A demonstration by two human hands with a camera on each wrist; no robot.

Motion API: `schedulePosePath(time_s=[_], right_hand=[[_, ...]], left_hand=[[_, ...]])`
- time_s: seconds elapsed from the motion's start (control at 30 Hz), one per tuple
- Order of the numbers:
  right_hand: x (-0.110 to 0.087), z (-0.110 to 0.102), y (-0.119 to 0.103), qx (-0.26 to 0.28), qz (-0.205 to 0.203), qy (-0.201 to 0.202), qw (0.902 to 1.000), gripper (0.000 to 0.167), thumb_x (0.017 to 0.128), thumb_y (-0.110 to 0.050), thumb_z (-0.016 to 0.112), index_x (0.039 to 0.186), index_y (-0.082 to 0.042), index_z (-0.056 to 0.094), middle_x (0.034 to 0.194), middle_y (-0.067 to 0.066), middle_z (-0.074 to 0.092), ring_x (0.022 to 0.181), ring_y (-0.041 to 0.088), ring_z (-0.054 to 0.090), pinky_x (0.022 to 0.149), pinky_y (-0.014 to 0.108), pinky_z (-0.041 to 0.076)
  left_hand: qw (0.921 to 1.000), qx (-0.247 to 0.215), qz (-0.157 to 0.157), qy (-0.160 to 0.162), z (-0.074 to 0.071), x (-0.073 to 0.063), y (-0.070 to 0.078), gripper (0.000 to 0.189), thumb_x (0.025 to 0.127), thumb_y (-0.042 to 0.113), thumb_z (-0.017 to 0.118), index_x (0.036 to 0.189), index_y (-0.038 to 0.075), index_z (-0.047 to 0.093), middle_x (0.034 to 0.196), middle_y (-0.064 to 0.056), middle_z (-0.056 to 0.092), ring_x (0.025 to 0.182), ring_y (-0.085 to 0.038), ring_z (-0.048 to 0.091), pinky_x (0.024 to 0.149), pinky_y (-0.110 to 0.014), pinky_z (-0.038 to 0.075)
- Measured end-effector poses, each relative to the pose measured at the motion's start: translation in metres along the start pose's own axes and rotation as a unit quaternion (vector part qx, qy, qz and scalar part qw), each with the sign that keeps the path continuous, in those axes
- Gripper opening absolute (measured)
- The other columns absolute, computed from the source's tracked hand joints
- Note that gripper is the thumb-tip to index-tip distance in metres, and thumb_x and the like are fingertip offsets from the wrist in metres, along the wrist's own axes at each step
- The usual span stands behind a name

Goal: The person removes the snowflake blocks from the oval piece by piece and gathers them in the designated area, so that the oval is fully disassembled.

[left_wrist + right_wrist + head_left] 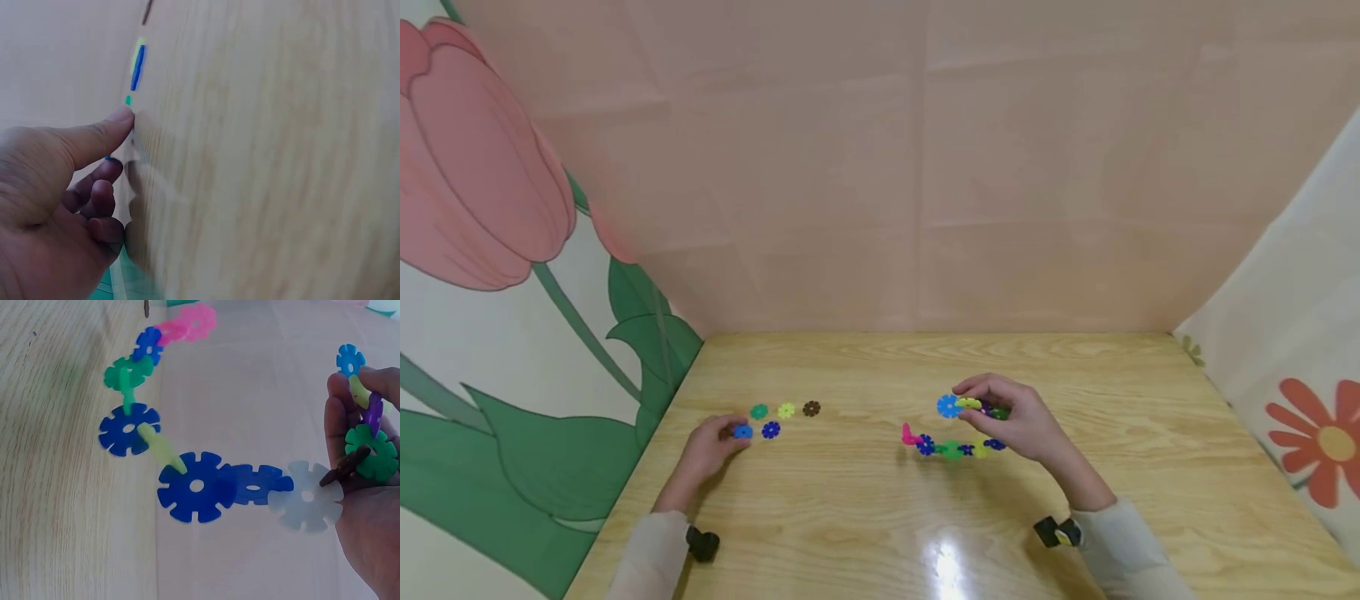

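At the left of the table in the head view, my left hand (706, 450) has its thumb and fingertips around a light-blue notched disc (742, 432). Only a sliver of that blue disc (107, 157) shows in the left wrist view. On the right, my right hand (1018, 421) pinches a chain of slotted plastic discs near its light-blue end disc (943, 406), on a yellow disc (967, 403). The rest of the chain droops in a curve through brown, whitish (294, 509), dark-blue (209, 501), yellow and green discs to a pink end (199, 324).
Loose discs lie flat beside my left hand: green (759, 412), yellow (786, 411), brown (807, 408) and dark blue (767, 430). A pink cloth (820, 183) hangs behind the wooden table (842, 517), with flower-printed cloths at both sides.
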State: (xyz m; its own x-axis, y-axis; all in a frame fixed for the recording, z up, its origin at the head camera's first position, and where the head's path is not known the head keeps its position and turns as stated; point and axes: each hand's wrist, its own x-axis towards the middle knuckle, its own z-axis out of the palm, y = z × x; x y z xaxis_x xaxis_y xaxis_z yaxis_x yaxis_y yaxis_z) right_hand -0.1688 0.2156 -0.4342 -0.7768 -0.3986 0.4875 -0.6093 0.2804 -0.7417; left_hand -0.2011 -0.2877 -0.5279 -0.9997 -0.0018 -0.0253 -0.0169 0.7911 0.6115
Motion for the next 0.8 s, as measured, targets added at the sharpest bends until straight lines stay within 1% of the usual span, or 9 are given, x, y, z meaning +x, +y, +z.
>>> schedulePosePath(time_s=[0.17, 0.27, 0.33, 0.43, 0.53, 0.67, 0.8], right_hand=[[0.0, 0.0, 0.001, 0.006, -0.005, 0.0, 1.0, 0.019, 0.091, 0.004, 0.072, 0.1, -0.013, 0.068, 0.115, 0.01, 0.069, 0.097, 0.01, 0.067, 0.078, 0.023, 0.057], [0.001, 0.001, 0.001, 0.007, -0.013, -0.003, 0.9999, 0.021, 0.09, 0.005, 0.072, 0.1, -0.013, 0.068, 0.114, 0.011, 0.07, 0.093, 0.012, 0.068, 0.074, 0.023, 0.057], [0.002, 0.001, 0.001, 0.011, -0.019, -0.009, 0.9997, 0.022, 0.09, 0.006, 0.071, 0.1, -0.013, 0.067, 0.114, 0.012, 0.07, 0.088, 0.013, 0.068, 0.07, 0.024, 0.057], [0.002, 0.003, 0.002, 0.011, -0.024, -0.016, 0.9995, 0.024, 0.089, 0.009, 0.07, 0.101, -0.011, 0.067, 0.114, 0.015, 0.069, 0.084, 0.013, 0.068, 0.066, 0.024, 0.055], [0.001, 0.003, 0.002, 0.018, -0.022, -0.021, 0.9994, 0.024, 0.09, 0.011, 0.068, 0.103, -0.01, 0.067, 0.114, 0.016, 0.068, 0.083, 0.012, 0.068, 0.062, 0.025, 0.054], [0.001, 0.002, 0.001, 0.025, -0.016, -0.022, 0.9993, 0.023, 0.091, 0.011, 0.066, 0.103, -0.009, 0.067, 0.114, 0.015, 0.068, 0.084, 0.01, 0.069, 0.06, 0.025, 0.053], [0.001, 0.002, 0.001, 0.021, -0.012, -0.022, 0.9994, 0.023, 0.092, 0.01, 0.066, 0.103, -0.009, 0.067, 0.115, 0.015, 0.068, 0.084, 0.01, 0.069, 0.06, 0.025, 0.053]], left_hand=[[0.9999, 0.01, -0.006, 0.006, 0.0, 0.0, 0.002, 0.036, 0.094, 0.014, 0.074, 0.125, -0.001, 0.066, 0.11, -0.017, 0.061, 0.1, -0.03, 0.058, 0.089, -0.049, 0.05], [0.9997, 0.015, -0.019, -0.001, 0.0, 0.002, 0.004, 0.037, 0.094, 0.015, 0.074, 0.126, 0.0, 0.066, 0.114, -0.018, 0.061, 0.103, -0.032, 0.058, 0.091, -0.049, 0.049], [0.9995, 0.019, -0.022, -0.008, -0.002, 0.003, 0.007, 0.037, 0.094, 0.015, 0.074, 0.126, -0.001, 0.066, 0.117, -0.02, 0.061, 0.105, -0.034, 0.058, 0.092, -0.05, 0.049], [0.9993, 0.027, -0.02, -0.014, -0.003, 0.004, 0.009, 0.037, 0.094, 0.015, 0.073, 0.126, -0.002, 0.065, 0.119, -0.021, 0.062, 0.109, -0.037, 0.058, 0.095, -0.052, 0.048], [0.9995, 0.031, -0.009, -0.005, -0.002, 0.005, 0.013, 0.039, 0.094, 0.017, 0.073, 0.126, -0.004, 0.065, 0.121, -0.022, 0.062, 0.114, -0.04, 0.058, 0.099, -0.055, 0.046], [0.9994, 0.02, 0.003, 0.028, 0.002, 0.007, 0.027, 0.042, 0.093, 0.02, 0.073, 0.128, -0.004, 0.064, 0.12, -0.021, 0.062, 0.113, -0.039, 0.059, 0.097, -0.055, 0.047], [0.9988, -0.001, 0.021, 0.044, 0.008, 0.008, 0.053, 0.04, 0.094, 0.022, 0.072, 0.129, 0.002, 0.065, 0.119, -0.017, 0.062, 0.102, -0.031, 0.06, 0.086, -0.047, 0.05]])
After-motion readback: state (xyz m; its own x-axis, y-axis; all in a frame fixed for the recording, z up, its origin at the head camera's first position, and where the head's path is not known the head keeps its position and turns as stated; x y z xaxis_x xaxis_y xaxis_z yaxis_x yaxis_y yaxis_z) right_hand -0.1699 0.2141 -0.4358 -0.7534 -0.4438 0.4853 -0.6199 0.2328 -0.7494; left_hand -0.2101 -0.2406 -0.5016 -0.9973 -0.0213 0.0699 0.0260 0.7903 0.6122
